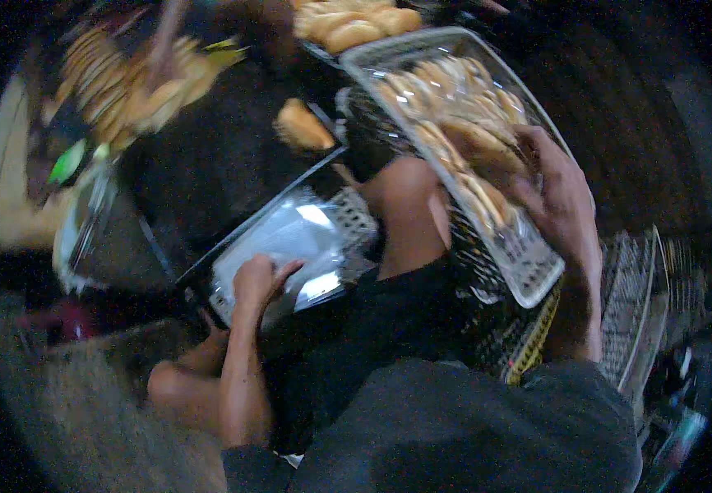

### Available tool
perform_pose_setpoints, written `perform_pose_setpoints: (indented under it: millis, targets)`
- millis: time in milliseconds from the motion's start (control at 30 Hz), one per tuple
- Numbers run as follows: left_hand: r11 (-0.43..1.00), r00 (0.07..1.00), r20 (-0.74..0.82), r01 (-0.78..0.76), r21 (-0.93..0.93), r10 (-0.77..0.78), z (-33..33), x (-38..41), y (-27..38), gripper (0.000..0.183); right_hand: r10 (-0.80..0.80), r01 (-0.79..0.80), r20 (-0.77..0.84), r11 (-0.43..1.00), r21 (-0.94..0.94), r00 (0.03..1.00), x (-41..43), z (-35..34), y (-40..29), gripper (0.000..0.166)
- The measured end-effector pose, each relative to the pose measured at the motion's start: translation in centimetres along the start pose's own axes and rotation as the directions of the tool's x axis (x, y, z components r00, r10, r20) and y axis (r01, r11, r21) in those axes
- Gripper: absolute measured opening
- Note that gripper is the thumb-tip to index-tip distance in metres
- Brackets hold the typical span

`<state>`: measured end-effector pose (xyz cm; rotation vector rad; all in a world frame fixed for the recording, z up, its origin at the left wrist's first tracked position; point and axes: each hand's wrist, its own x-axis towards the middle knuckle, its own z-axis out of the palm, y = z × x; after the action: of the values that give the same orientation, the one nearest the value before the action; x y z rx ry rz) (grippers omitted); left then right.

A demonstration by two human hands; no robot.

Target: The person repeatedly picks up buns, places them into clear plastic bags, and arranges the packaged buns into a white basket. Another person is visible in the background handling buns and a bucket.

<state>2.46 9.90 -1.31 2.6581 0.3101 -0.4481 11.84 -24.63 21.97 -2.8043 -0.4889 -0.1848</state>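
Observation:
My left hand rests on a stack of clear plastic bags, its thumb stretched out and its fingers partly hidden. The bags shine and lie at my lap by a perforated plastic basket. On the right, my right hand reaches into a long white plastic crate. Its thumb and fingers are around the end of a bread bun, blurred by motion. Rows of split buns in clear wrapping fill much of that crate.
Loose buns are heaped behind the crate. One bun lies alone on the dark surface. Sliced bread is at upper left, with another person's arm over it. Crates stand at right.

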Motion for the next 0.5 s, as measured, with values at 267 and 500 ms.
perform_pose_setpoints:
  millis: [267,500]
  targets:
    - [0.946,0.99,0.138,0.049,-0.321,-0.004,0.3,0.4,0.4,0.05,0.213,-0.186,0.334,0.976,-0.112,0.918,-0.4,11.6,25.7,0.045]
    - [0.671,0.936,-0.332,-0.32,-0.669,0.116,-5.1,-4.3,3.8,0.035,-0.429,0.288,0.146,0.785,0.548,0.892,1.0,12.5,-7.8,0.031]
